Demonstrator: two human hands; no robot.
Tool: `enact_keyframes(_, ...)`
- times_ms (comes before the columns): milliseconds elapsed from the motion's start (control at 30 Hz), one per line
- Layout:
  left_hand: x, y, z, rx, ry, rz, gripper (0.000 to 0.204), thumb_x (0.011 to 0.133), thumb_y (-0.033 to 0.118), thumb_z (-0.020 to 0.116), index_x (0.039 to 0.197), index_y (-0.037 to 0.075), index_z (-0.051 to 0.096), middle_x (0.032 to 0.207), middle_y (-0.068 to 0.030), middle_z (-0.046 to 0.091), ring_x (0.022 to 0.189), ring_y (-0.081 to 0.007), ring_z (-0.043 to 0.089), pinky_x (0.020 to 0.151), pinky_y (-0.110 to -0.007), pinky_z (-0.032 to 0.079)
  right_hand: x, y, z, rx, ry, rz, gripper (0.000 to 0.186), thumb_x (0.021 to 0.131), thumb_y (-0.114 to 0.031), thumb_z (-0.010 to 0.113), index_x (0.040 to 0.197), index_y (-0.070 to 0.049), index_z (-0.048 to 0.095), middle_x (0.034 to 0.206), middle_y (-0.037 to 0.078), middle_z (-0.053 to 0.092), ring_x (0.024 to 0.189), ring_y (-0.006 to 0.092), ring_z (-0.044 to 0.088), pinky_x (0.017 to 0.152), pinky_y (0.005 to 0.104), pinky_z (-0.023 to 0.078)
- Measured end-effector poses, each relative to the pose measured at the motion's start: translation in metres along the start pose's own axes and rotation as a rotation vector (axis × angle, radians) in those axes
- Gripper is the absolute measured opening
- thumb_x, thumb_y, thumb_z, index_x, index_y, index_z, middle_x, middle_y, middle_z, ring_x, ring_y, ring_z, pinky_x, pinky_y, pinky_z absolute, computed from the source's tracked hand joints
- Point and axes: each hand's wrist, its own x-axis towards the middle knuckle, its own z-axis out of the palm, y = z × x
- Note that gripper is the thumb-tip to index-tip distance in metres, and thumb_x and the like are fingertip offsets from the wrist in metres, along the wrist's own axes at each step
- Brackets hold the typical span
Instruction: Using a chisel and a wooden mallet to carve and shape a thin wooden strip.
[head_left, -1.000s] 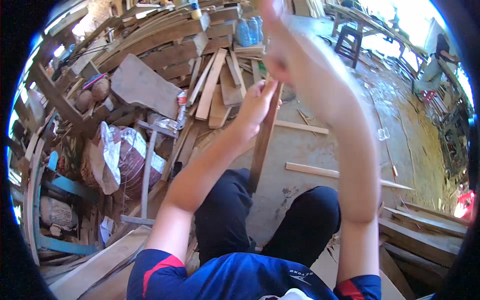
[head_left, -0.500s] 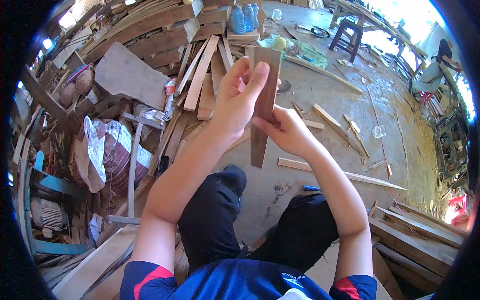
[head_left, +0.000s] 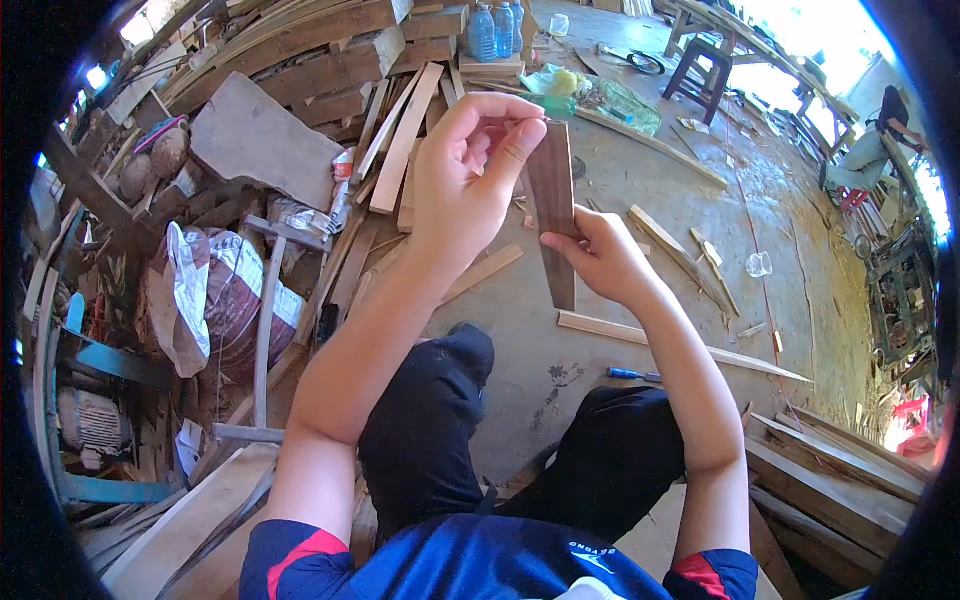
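The right hand is gripping a dark tapered board just right of centre in the upper half of the frame, its thumb lying across the face and its fingers wrapping the right-hand edge. The left hand is curling at the board's broad upper end, thumb and forefinger nearly meeting there; whether they are pinching the wood or something small, I cannot tell. The board is hanging clear of the floor, its narrow end pointing down.

Below it, a pale strip is lying on the floor, running rightward behind the right forearm, and a blue tool is resting near the right knee. Left of the board's lower end, a short pale stick is lying aslant.

Farther out, green plastic is spreading across the floor at upper centre, with bottles standing to its left and a dark stool to its right. A sack is slumping at left, and another person is sitting at upper right.
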Motion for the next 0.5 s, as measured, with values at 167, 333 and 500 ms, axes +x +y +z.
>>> enact_keyframes(167,0.004,-0.004,-0.004,0.047,0.024,0.008,0.013,0.085,0.007,0.063,0.095,0.001,0.057,0.089,-0.003,0.061,0.078,-0.0054,0.055,0.07,-0.018,0.044,-0.002,-0.003,-0.007,-0.08,0.015,-0.007,0.024,0.085,-0.019,0.063,0.099,0.0,0.058,0.072,0.009,0.06,0.064,0.0122,0.053,0.062,0.0297,0.046)
enact_keyframes(333,0.004,-0.006,-0.009,0.085,0.01,-0.021,0.013,0.084,0.008,0.064,0.092,0.002,0.057,0.086,-0.002,0.061,0.077,-0.0058,0.056,0.068,-0.019,0.044,-0.004,-0.004,-0.013,-0.151,0.024,0.034,0.022,0.083,-0.016,0.064,0.096,0.001,0.056,0.07,0.011,0.06,0.062,0.0139,0.052,0.061,0.03,0.046)
enact_keyframes(500,0.004,-0.009,-0.013,0.181,-0.025,-0.004,0.011,0.083,0.008,0.065,0.089,0.004,0.056,0.082,-0.0014,0.062,0.071,-0.0088,0.059,0.064,-0.021,0.045,-0.006,-0.007,-0.018,-0.188,0.071,0.06,0.021,0.08,-0.013,0.065,0.093,0.001,0.057,0.068,0.012,0.059,0.059,0.016,0.052,0.06,0.0301,0.046)
